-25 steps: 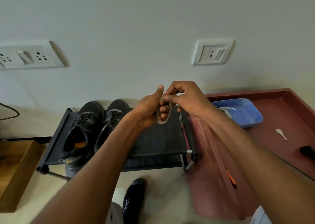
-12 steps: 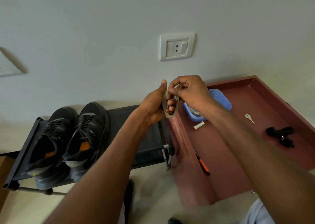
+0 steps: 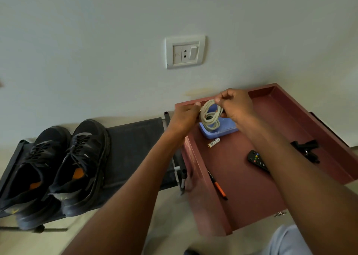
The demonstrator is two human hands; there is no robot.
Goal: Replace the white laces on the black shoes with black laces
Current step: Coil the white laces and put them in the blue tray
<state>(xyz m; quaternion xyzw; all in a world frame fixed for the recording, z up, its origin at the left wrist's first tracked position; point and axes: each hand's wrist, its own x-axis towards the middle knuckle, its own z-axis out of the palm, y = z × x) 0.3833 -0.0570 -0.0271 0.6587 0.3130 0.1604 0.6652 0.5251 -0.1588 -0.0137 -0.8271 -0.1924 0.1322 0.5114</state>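
Note:
A coil of white lace (image 3: 210, 117) hangs between my two hands above a blue tray (image 3: 222, 130) in an open reddish drawer (image 3: 242, 187). My left hand (image 3: 185, 117) pinches the coil's left side. My right hand (image 3: 235, 104) pinches its top between thumb and fingers. Two black shoes (image 3: 77, 167), laced in black, stand side by side on a dark shoe rack (image 3: 131, 148) at the left, well away from both hands.
In the drawer lie a small battery (image 3: 214, 142), a black remote (image 3: 256, 160), an orange-tipped pen (image 3: 218, 185) and a black clip-like object (image 3: 306, 148). A wall socket (image 3: 185, 51) sits above on the pale wall.
Both hands have carried the white lace coil to the right, from over the shoe rack to above the blue tray in the drawer. The view has shifted right too.

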